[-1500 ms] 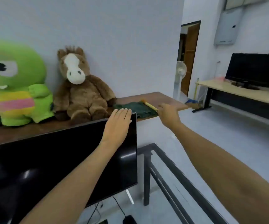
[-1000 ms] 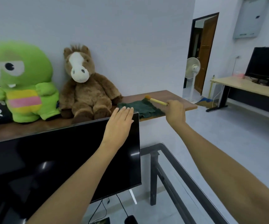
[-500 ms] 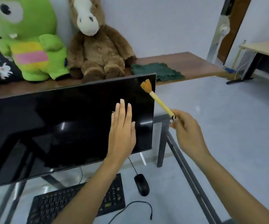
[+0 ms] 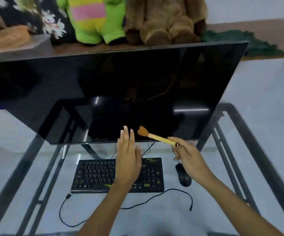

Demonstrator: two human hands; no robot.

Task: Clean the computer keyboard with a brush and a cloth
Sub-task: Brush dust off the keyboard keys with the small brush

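The right hand (image 4: pixel 190 159) pinches with its fingers the brush (image 4: pixel 156 137) above the glass table (image 4: pixel 240 150), while the left hand (image 4: pixel 127 160), fingers straight and together, hovers over the black keyboard (image 4: pixel 95 174), and the green cloth (image 4: pixel 250 43) lies far right on the shelf (image 4: pixel 265 24).

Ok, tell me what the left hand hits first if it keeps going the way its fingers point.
Probably the monitor: the left hand is flat, fingers aimed at its lower edge. Depth is unclear.
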